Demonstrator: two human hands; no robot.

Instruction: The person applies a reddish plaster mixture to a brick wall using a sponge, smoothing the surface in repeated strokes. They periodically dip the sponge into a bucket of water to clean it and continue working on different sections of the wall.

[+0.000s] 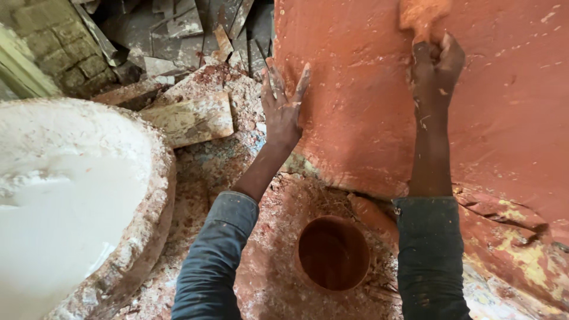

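While your left hand (282, 109) lies flat and open on the big red-brown surface (367, 106), fingers spread and thumb out to the side, it holds nothing; it seems only to press, and I judge that it is there to steady either you or the form while the other hand works. Your right hand (437, 64) is higher on the same surface and it is closed tightly around an orange-brown wad (422, 13), maybe a rag or a sponge, which stands out above the fist and touches the surface. It looks pressed against the wall of the form, as for rubbing or spreading, but I cannot tell which. The surface is steep and curves toward you, so both arms reach upward and the dark blue sleeves (216, 249) are pushed back from the wrists, probably to keep the cloth out of the wet colour. Below, between your two forearms, a round opening (333, 253) in the same red-brown tone sits in a crusted base (272, 278), full of crumbs and flakes. To your left, well apart from the hands, a large white rounded form (65, 195) with a rough, crumbly edge fills that side of the view; nothing touches it. Behind it, pieces of wood and broken boards (189, 118) lie in a heap on the floor near a brick wall (53, 47), all dusted with the same pale and reddish powder.
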